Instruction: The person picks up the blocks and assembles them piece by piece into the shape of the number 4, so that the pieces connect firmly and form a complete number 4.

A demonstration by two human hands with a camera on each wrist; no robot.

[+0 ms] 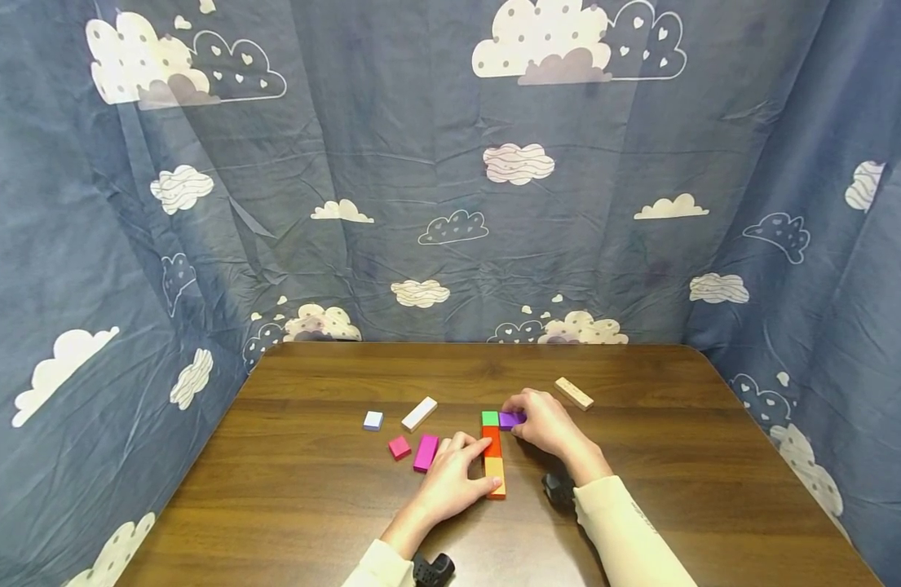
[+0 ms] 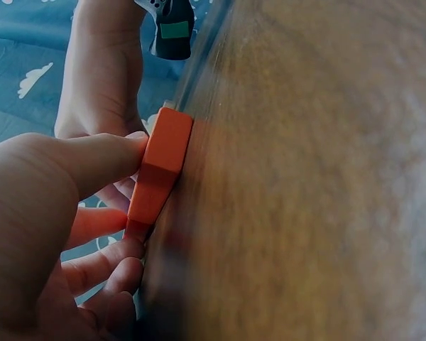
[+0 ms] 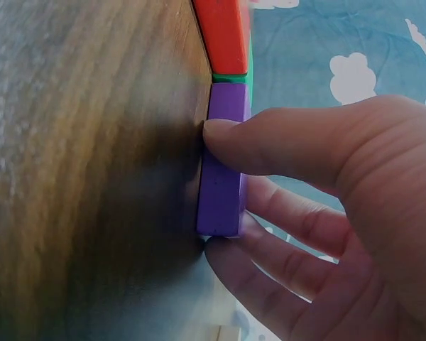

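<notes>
Brown tabletop (image 1: 289, 481) | left grip (image 1: 450, 479) lay spread, touching orange block (image 1: 495, 470), red block (image 1: 495, 445) | right grip (image 1: 544, 421) pinched purple block (image 1: 510, 421) against green block (image 1: 490, 418)

The bench (image 1: 311, 505) looks like dark grained wood, smooth and slightly glossy. Creased matt cloth (image 1: 377, 163) hangs beyond its far edge. The purple block (image 3: 221, 202) and orange block (image 2: 167, 142) look smoothly painted.
</notes>
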